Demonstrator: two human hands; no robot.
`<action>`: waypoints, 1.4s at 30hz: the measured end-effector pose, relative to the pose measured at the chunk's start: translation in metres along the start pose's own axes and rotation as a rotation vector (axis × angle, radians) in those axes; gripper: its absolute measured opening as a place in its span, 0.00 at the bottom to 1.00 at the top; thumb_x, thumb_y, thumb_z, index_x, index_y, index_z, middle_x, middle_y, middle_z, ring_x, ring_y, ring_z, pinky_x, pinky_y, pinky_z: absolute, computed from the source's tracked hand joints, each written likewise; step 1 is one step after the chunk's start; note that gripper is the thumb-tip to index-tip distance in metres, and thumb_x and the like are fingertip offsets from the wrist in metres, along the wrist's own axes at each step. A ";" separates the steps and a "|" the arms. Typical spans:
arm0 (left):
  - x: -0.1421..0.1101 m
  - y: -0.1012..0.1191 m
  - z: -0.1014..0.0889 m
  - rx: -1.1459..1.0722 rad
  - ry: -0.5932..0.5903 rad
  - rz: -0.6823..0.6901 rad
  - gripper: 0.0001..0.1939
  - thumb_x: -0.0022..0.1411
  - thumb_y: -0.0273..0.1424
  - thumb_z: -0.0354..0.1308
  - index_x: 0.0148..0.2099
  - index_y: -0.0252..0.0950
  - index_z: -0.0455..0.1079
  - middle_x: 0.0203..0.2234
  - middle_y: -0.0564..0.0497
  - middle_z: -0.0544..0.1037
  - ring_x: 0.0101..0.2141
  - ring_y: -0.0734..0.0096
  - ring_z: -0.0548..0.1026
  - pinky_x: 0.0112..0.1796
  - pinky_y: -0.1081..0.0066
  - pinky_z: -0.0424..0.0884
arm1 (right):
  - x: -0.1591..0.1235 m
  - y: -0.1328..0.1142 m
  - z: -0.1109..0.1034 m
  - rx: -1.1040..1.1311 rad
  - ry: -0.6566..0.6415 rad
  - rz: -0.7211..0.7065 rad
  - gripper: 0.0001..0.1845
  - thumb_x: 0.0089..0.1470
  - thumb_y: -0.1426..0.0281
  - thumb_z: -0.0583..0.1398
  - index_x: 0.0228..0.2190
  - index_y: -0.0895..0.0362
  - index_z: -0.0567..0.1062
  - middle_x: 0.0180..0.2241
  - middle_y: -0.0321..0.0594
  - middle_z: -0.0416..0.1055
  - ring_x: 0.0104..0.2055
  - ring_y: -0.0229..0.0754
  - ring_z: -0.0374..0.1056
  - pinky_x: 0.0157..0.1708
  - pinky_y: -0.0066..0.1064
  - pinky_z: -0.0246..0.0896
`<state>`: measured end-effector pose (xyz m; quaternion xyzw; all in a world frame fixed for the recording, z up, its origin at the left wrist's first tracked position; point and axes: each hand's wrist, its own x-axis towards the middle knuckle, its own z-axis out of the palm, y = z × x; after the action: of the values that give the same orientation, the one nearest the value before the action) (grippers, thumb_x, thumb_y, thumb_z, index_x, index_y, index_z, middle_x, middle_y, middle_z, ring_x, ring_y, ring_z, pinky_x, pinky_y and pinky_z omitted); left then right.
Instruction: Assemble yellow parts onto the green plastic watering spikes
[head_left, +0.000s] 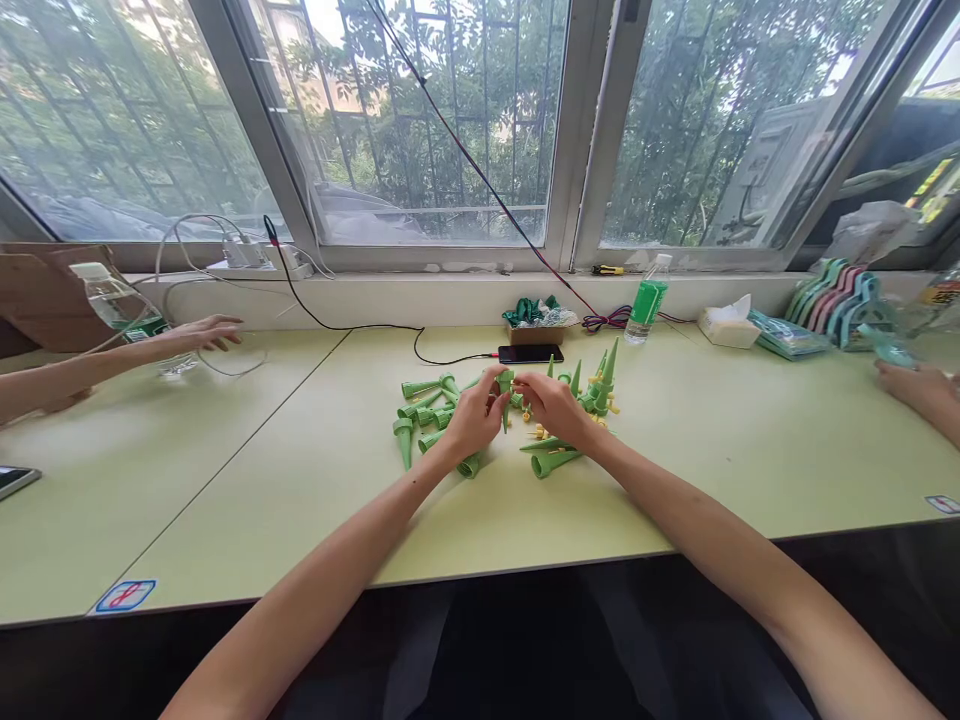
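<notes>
My left hand (pixel 477 415) is closed around a green plastic watering spike (pixel 506 382), its wide end up and its tip pointing down. Just beside it, my right hand (pixel 556 408) is pinched at the spike's upper end; whatever its fingertips hold is too small and hidden to make out. To the left of my hands lie several loose green spikes (pixel 403 440), some showing hollow open ends. Small yellow plastic pieces (pixel 540 432) are scattered below and between my hands. Past my right wrist, several more spikes (pixel 609 380) stand or lean among yellow pieces.
Behind the spikes are a phone (pixel 531 353) on a cable and a small box (pixel 541 331) of green wrapped items. A green-labelled bottle (pixel 648 303), a tissue pack (pixel 727 322) and hangers (pixel 834 305) stand rightward. Other people's hands (pixel 202 335) reach in at both sides.
</notes>
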<state>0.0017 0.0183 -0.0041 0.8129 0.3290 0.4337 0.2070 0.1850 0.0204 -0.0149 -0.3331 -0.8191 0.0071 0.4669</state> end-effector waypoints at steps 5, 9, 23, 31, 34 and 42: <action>-0.001 -0.002 0.001 0.007 -0.024 0.024 0.17 0.67 0.29 0.48 0.57 0.38 0.59 0.26 0.56 0.68 0.22 0.79 0.60 0.27 0.76 0.61 | 0.001 -0.002 -0.002 -0.019 0.012 0.028 0.12 0.68 0.67 0.49 0.36 0.56 0.70 0.27 0.38 0.70 0.26 0.37 0.64 0.30 0.28 0.59; -0.001 -0.002 0.001 -0.001 -0.034 0.024 0.16 0.67 0.29 0.48 0.57 0.39 0.59 0.27 0.55 0.68 0.22 0.79 0.59 0.26 0.77 0.60 | 0.000 -0.003 -0.002 0.002 0.002 0.072 0.14 0.68 0.65 0.49 0.35 0.56 0.70 0.26 0.37 0.69 0.25 0.36 0.63 0.30 0.27 0.59; 0.002 0.004 0.002 -0.020 0.043 -0.089 0.18 0.66 0.28 0.49 0.57 0.38 0.59 0.26 0.57 0.68 0.20 0.80 0.60 0.25 0.77 0.59 | 0.001 -0.007 -0.001 -0.034 0.044 0.097 0.10 0.67 0.64 0.52 0.46 0.55 0.68 0.30 0.38 0.74 0.29 0.39 0.70 0.33 0.29 0.63; 0.003 0.007 -0.001 -0.101 0.038 -0.161 0.18 0.66 0.30 0.50 0.57 0.39 0.60 0.24 0.58 0.66 0.19 0.81 0.58 0.24 0.78 0.58 | -0.001 -0.003 0.000 -0.137 0.026 -0.009 0.14 0.67 0.70 0.53 0.52 0.52 0.69 0.48 0.46 0.75 0.44 0.45 0.74 0.39 0.32 0.68; 0.002 0.006 0.001 -0.068 0.035 -0.145 0.17 0.66 0.30 0.50 0.57 0.38 0.60 0.23 0.58 0.66 0.20 0.80 0.58 0.25 0.77 0.58 | -0.002 0.000 0.001 -0.158 0.030 -0.011 0.13 0.67 0.71 0.53 0.50 0.54 0.71 0.46 0.46 0.76 0.44 0.46 0.75 0.40 0.33 0.70; 0.000 0.003 0.002 -0.003 0.034 -0.059 0.17 0.66 0.29 0.49 0.57 0.37 0.60 0.23 0.58 0.66 0.20 0.79 0.60 0.26 0.76 0.59 | -0.003 0.005 0.004 -0.142 0.003 0.054 0.13 0.67 0.69 0.52 0.48 0.56 0.72 0.45 0.49 0.77 0.45 0.47 0.75 0.43 0.36 0.70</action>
<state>0.0043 0.0157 -0.0036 0.7950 0.3556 0.4418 0.2153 0.1855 0.0244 -0.0214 -0.3873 -0.8077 -0.0391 0.4429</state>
